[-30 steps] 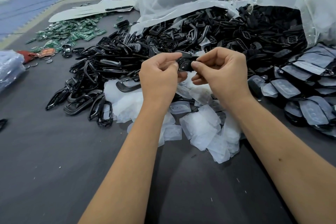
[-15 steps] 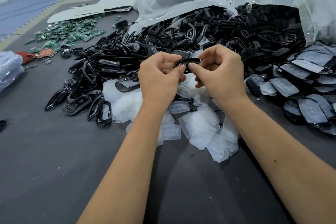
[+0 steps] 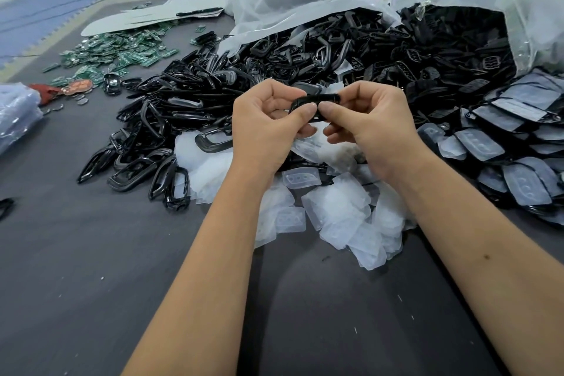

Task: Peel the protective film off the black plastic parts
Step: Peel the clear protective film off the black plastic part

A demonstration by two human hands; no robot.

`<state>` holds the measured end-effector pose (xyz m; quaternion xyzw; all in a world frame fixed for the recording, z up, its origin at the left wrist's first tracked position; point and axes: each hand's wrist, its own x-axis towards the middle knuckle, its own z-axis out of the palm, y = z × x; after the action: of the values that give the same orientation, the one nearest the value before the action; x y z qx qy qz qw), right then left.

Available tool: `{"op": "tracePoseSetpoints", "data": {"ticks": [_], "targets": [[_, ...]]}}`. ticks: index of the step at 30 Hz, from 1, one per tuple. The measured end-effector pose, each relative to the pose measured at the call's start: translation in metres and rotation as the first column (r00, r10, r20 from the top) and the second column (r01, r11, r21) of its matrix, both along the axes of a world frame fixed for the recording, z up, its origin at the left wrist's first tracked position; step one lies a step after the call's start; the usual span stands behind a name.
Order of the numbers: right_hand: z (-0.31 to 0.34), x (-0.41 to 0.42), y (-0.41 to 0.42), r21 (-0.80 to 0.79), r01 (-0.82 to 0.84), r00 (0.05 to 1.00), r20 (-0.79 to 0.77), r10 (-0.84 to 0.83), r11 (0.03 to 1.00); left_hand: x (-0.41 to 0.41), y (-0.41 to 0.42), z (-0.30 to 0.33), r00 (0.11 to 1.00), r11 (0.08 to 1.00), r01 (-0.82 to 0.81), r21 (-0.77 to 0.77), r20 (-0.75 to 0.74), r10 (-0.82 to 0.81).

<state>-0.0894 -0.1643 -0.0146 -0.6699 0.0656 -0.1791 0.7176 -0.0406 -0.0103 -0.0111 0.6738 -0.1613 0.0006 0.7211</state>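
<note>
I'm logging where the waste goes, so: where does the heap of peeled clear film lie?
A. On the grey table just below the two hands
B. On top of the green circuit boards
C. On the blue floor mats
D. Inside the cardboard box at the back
A: the peeled clear film lies heaped on the grey table, directly beneath the left hand and right hand.

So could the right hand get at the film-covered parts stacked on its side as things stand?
Probably not yet: the right hand and left hand both pinch one black plastic part. Otherwise, the film-covered parts lie uncovered beside it.
</note>
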Motion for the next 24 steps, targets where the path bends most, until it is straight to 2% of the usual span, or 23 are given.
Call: {"op": "tracePoseSetpoints", "data": {"ticks": [7, 11, 15, 20, 24], "targets": [[-0.001, 0.001, 0.001, 0.045, -0.075, 0.997, 0.025, 0.073, 0.996, 0.000, 0.003, 0.001, 0.999, 0.999, 0.040, -0.021, -0.011, -0.040], [0.000, 0.001, 0.004, -0.051, -0.039, 0.996, 0.082, 0.043, 0.998, 0.001, 0.001, 0.000, 1.000, 1.000, -0.001, 0.011, 0.019, 0.000], [0.000, 0.004, 0.007, -0.121, -0.003, 0.989, 0.143, 0.021, 0.993, 0.005, 0.006, 0.000, 0.998, 0.999, 0.026, 0.019, 0.064, -0.027], [-0.003, 0.007, 0.012, -0.215, 0.045, 0.996, 0.083, -0.028, 0.976, 0.010, 0.017, 0.002, 0.992, 0.997, 0.052, 0.064, 0.110, -0.059], [-0.002, 0.008, 0.014, -0.176, 0.041, 0.998, 0.063, -0.031, 0.984, 0.013, 0.026, 0.003, 0.994, 0.996, 0.073, 0.057, 0.078, -0.078]]}}
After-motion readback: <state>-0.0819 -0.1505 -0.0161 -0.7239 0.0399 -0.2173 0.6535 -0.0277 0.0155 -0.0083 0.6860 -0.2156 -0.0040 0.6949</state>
